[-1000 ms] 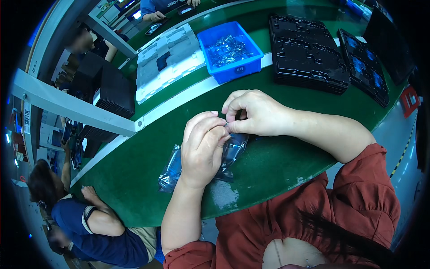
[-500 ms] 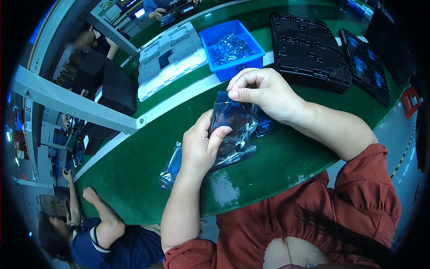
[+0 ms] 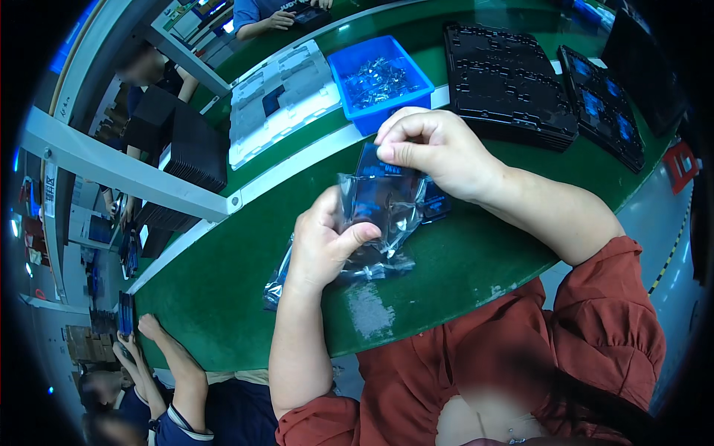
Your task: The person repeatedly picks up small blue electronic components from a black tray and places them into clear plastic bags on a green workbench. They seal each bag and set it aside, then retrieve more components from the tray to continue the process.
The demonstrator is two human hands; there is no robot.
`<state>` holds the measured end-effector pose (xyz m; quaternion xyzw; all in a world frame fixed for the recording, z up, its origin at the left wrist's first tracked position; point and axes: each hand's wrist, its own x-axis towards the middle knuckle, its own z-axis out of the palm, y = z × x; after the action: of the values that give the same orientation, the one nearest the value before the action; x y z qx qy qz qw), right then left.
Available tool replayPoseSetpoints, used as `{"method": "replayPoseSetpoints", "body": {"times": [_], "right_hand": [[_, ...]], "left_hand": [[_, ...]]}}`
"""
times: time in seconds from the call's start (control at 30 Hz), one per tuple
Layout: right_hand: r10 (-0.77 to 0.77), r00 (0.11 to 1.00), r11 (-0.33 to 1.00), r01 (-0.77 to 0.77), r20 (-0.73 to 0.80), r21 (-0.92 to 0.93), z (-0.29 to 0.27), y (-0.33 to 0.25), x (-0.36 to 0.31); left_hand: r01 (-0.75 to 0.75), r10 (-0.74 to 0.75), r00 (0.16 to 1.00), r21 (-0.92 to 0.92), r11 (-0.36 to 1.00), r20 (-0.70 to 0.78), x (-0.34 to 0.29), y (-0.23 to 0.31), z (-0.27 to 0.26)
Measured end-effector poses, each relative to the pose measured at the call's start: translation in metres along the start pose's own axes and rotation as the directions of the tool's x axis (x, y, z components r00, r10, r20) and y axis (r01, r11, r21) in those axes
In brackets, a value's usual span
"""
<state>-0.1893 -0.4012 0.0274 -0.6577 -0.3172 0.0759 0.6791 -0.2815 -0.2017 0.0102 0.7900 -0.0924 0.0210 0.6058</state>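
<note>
Between my hands is a flat, dark, rectangular piece (image 3: 372, 163) with blue markings. Its upper end sticks out of a clear plastic bag (image 3: 398, 223), while its lower part shows through the film. My right hand (image 3: 442, 152) pinches the upper corner of the piece between thumb and fingers. Lower down, my left hand (image 3: 316, 241) is closed round the bag, thumb lying across its front. Another clear bag (image 3: 275, 286) lies on the green table, partly behind my left forearm. Several similar dark pieces (image 3: 437, 208) rest under my right wrist, partly hidden.
A blue bin (image 3: 387, 111) of small metal parts stands beyond my hands. Left of it lies a white tray (image 3: 297, 89); right, stacked black trays (image 3: 506, 85) and another stack with blue-sheened pieces (image 3: 602, 104). A metal frame (image 3: 126, 163) crosses at left. Co-workers sit left and far.
My left hand and the bag have shifted slightly down and left, so more of the dark piece sticks out. My right hand has barely moved. At lower left, a co-worker's hand now holds dark panels.
</note>
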Motion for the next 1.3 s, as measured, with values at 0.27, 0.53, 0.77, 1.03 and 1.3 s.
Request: {"method": "replayPoseSetpoints", "body": {"times": [0.27, 0.53, 0.77, 1.03, 1.3], "right_hand": [[0.037, 0.980, 0.990, -0.008, -0.198, 0.143, -0.013, 0.005, 0.010], [0.325, 0.945, 0.884, -0.313, -0.024, -0.347, -0.047, 0.025, 0.013], [-0.116, 0.989, 0.464, 0.131, 0.086, -0.876, -0.033, 0.027, 0.002], [-0.245, 0.914, 0.538, 0.406, 0.324, -0.739, -0.012, 0.014, -0.015], [-0.407, 0.824, 0.528, 0.564, 0.394, -0.635, 0.007, 0.009, -0.023]], "left_hand": [[0.176, -0.175, 0.983, -0.019, 0.984, 0.050, 0.000, 0.007, -0.017], [0.172, -0.096, 0.942, 0.216, 0.961, -0.322, -0.013, -0.022, -0.113], [0.427, 0.030, 0.881, 0.822, 0.377, -0.471, -0.029, -0.041, -0.152], [0.439, -0.384, 0.870, 0.842, 0.313, -0.311, -0.024, 0.004, -0.072], [0.208, -0.055, 0.976, 0.826, 0.525, -0.210, -0.021, -0.003, -0.058]]}}
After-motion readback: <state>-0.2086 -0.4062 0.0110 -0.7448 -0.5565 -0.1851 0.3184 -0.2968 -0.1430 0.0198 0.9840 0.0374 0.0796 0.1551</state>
